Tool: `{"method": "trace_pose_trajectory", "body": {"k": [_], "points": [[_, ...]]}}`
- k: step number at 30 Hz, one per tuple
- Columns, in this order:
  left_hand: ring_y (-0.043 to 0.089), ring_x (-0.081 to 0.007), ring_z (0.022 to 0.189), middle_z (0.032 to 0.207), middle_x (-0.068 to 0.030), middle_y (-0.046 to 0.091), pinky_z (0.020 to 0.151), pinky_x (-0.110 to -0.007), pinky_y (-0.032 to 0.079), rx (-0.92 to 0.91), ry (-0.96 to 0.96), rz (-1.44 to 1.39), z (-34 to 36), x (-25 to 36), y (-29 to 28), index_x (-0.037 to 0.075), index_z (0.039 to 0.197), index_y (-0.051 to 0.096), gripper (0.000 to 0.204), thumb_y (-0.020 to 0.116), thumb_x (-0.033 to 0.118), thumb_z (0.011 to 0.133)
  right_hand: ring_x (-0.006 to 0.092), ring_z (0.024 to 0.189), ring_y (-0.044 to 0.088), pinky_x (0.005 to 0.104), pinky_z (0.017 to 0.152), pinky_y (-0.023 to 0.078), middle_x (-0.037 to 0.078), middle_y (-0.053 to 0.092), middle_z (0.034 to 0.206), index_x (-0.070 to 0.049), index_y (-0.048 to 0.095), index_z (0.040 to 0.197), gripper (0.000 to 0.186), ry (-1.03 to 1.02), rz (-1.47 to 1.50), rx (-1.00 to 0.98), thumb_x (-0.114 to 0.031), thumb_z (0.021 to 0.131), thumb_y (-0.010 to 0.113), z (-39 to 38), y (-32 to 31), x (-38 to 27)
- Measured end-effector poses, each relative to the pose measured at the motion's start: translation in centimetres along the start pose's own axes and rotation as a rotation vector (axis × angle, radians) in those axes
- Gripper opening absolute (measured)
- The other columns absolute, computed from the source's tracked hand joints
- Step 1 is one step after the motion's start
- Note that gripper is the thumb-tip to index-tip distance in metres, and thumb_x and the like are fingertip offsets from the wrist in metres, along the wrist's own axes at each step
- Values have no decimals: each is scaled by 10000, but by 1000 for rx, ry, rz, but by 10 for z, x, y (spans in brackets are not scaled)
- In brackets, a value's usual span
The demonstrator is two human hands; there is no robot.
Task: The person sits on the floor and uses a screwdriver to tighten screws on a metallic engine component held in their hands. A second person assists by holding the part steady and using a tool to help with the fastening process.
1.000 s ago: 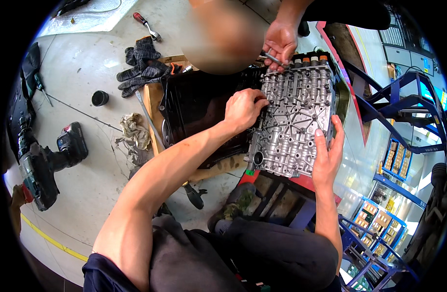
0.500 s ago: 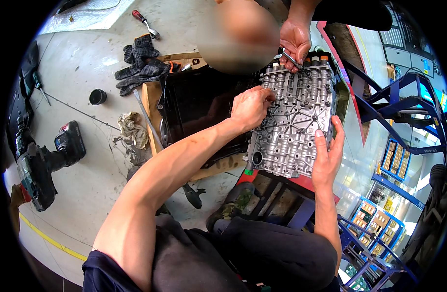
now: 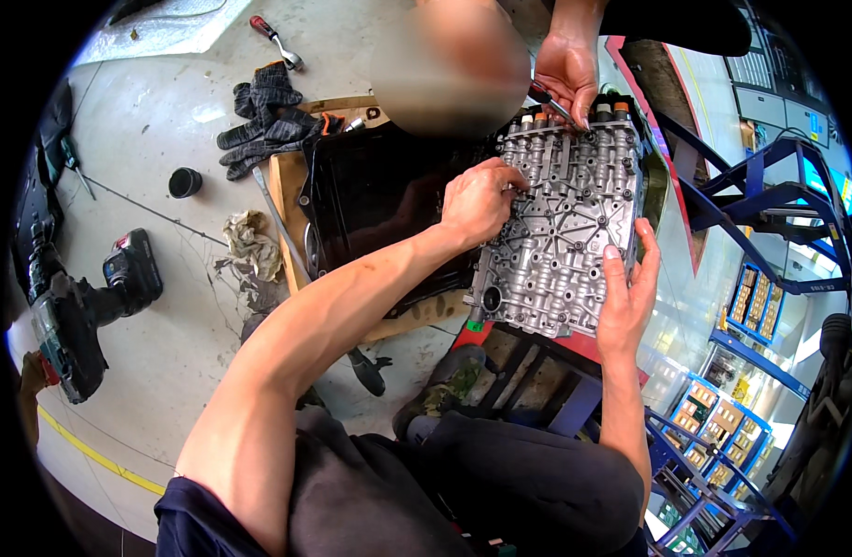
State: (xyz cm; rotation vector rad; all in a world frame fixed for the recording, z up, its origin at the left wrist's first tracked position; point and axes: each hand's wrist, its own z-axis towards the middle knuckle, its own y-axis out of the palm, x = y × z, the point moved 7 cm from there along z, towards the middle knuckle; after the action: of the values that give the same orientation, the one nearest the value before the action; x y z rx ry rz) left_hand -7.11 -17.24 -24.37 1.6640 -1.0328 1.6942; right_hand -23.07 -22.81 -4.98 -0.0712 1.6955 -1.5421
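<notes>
A silvery valve body (image 3: 560, 232), a metal block full of channels and bolts, lies in front of me. My left hand (image 3: 481, 200) rests at its left edge, fingertips curled together in a pinch; what is between them, if anything, is hidden. Along the right edge, my right hand (image 3: 625, 302) holds the block, thumb on top and fingers down the side. At the far end, a co-worker's hand (image 3: 570, 74) holds a slim metal tool (image 3: 554, 102) with a dark end over the block, near its orange and white connectors (image 3: 621, 110).
To the left, a black oil pan (image 3: 365, 204) lies on a wooden board (image 3: 286, 200). Grey gloves (image 3: 263, 121), a red-handled ratchet (image 3: 279, 45), a black cap (image 3: 185, 183), a crumpled rag (image 3: 251, 243) and a cordless power tool (image 3: 82, 316) lie around it. Blue metal stands (image 3: 760, 204) are at right.
The co-worker's hand and tool have shifted slightly to the right over the valve body's far end. My own hands stay almost where they were.
</notes>
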Motion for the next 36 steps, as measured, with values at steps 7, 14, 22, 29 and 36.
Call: {"method": "trace_pose_trajectory", "body": {"k": [7,14,22,29,36], "points": [[724,-316,973,1085,-105,743,868,-425,556,-6,-64,12,0,-3,2,95,1092,778,210,754,210,918,186,1217,599,336,1069,457,164,508,1530,25,409,1561,575,19,15,-10,-208,1074,604,0,-1,2],[719,-336,979,1092,-115,744,886,-447,550,-89,-222,77,1,-5,3,84,1099,765,243,763,254,925,180,1197,608,327,1055,464,163,537,1493,24,401,1565,571,15,20,-14,-208,1081,594,0,1,3],[706,-322,1027,1098,-125,733,902,-433,546,-41,-128,-28,-1,0,0,82,1099,763,220,736,242,950,163,1139,624,319,1012,478,158,585,1417,23,398,1564,566,-4,16,-12,-208,1085,593,1,0,5],[715,-313,993,1109,-123,737,884,-423,554,5,-76,-54,2,-2,0,89,1076,768,207,730,246,946,159,1133,624,317,1005,480,158,590,1407,21,403,1562,557,10,17,-14,-200,1086,589,0,1,4],[710,-279,952,1083,-101,733,881,-410,553,-7,-38,-77,3,-3,1,102,1076,773,207,763,236,918,155,1141,624,316,1013,479,162,587,1416,19,399,1566,559,5,13,-12,-193,1085,588,0,1,3]]}}
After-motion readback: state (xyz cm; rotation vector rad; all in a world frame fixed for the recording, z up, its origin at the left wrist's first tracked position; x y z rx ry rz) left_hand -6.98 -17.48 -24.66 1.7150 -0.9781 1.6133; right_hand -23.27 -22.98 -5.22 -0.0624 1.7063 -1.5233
